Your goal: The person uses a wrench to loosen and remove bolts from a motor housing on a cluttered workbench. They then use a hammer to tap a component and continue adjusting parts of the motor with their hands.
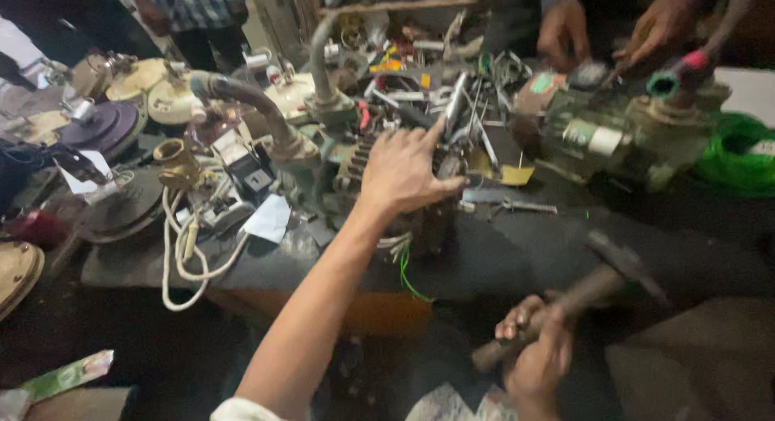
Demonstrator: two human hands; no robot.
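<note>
My left hand stretches forward and rests on top of a dark finned motor body at the workbench's front edge, fingers spread over it. Green and white wires hang from under that motor. My right hand is low at the lower right, closed round the wooden handle of a hammer whose dark head points up and right.
A cluttered workbench carries a pump with curved grey pipes, a brass fitting, white cable, loose tools and a second motor. Another person's two hands work at the far right. Green coiled wire lies at right.
</note>
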